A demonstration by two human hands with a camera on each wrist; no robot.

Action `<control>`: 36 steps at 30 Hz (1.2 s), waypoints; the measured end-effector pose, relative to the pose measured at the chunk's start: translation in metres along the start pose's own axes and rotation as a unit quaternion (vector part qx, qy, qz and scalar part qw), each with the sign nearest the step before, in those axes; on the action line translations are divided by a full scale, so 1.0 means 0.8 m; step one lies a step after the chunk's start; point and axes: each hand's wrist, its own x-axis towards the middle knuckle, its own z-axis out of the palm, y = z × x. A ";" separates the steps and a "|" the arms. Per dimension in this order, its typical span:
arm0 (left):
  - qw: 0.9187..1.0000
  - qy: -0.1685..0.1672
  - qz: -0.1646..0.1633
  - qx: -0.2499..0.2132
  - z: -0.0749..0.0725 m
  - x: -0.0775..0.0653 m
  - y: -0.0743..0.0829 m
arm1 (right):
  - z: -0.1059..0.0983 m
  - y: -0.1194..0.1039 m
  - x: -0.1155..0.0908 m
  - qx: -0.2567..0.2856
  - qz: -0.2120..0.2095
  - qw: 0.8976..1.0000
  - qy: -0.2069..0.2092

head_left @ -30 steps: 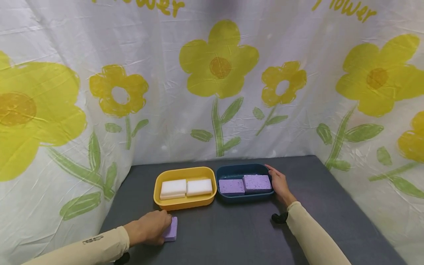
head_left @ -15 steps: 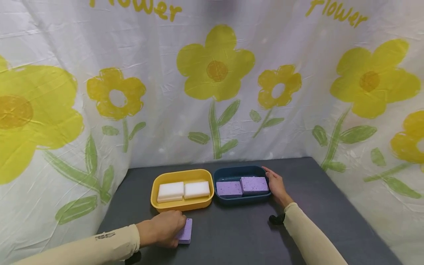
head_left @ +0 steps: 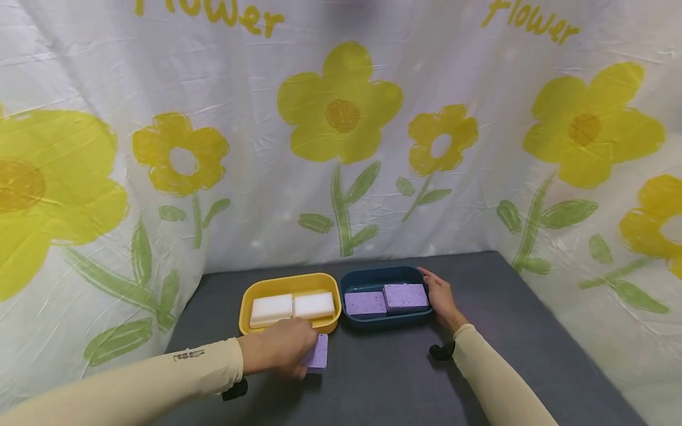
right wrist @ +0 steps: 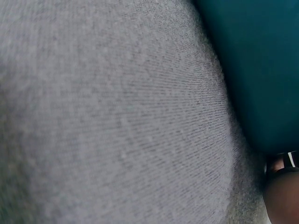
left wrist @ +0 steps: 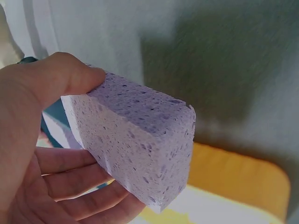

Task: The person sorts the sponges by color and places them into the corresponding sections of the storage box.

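My left hand [head_left: 285, 346] holds a purple sponge [head_left: 318, 354] above the table, in front of a yellow tray [head_left: 334, 316]. The left wrist view shows the pitted sponge [left wrist: 126, 130] between the thumb, on its top edge, and the fingers beneath. At the right end of a dark blue tray [head_left: 375, 278], my right hand [head_left: 443, 300] rests against the outer wall with its fingers reaching along it. Two purple sponges [head_left: 406, 297] lie side by side in the blue tray. Only part of a digit [right wrist: 285, 198] and the tray wall [right wrist: 261, 70] show in the right wrist view.
White sponges [head_left: 314, 305] sit in the yellow tray, which stands left of the blue one, close beside it. Dark grey cloth [head_left: 383, 378] covers the table. Behind and at the sides hangs a white curtain [head_left: 256, 225] printed with yellow flowers.
My left hand has carried the purple sponge to the right and a little away from me, now overlapping the yellow tray's front. The right hand stays at the blue tray; the view has shifted slightly.
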 end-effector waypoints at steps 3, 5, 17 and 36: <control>1.000 -0.005 -0.021 0.008 -0.009 0.014 0.000 | 0.001 0.000 0.001 0.004 -0.001 1.000 0.000; 0.999 -0.013 -0.033 0.002 -0.017 0.025 0.000 | 0.001 0.000 0.001 0.006 0.002 1.000 0.001; 1.000 -0.006 -0.025 -0.002 -0.054 0.099 -0.010 | 0.000 -0.001 0.002 0.013 0.010 1.000 0.004; 0.996 -0.006 -0.069 -0.047 -0.047 0.197 0.002 | 0.003 -0.003 0.002 0.023 0.005 1.000 0.011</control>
